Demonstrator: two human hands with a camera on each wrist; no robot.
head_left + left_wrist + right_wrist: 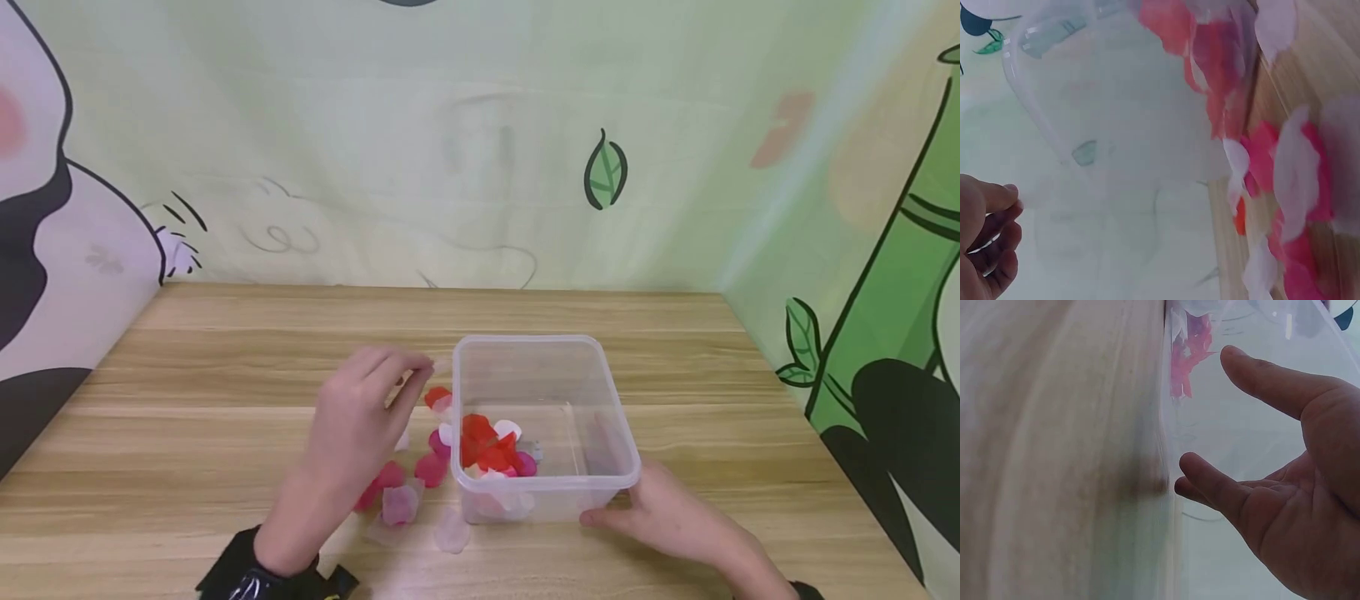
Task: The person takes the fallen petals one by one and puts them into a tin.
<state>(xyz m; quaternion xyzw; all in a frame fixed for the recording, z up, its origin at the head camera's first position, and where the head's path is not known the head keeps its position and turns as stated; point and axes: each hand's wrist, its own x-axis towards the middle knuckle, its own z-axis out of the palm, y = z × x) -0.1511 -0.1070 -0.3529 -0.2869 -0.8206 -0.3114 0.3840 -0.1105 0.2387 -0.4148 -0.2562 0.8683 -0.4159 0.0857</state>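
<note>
Here's the left hand [360, 417], up over the worktop [247, 358] just left of the clear plastic box [540, 482], thumb and fingertips drawn together in a narrow pinch on a pale petal [441, 365], faint enough that its outline is hard to make out. Across on the other side, the right hand [667, 512] is spread wide around the box's near right corner, the thumb against the near wall and the fingers along the right side.

The box sits upright, a touch right of the worktop's middle, well short of the far edge. Inside, everything's bunched on the left: red petals [477, 437], a white petal [507, 429], a magenta petal [527, 464] and a greyish piece [532, 450].

And there's plenty outside! A red petal [437, 395] lies by the box's left wall, magenta petals [431, 470] gather under and beside the left hand, and a pale pink petal [452, 531] lies at the near left corner. Along the worktop's far edge stands a green printed backdrop [360, 167], and a black cuff [258, 575] wraps the left wrist.
</note>
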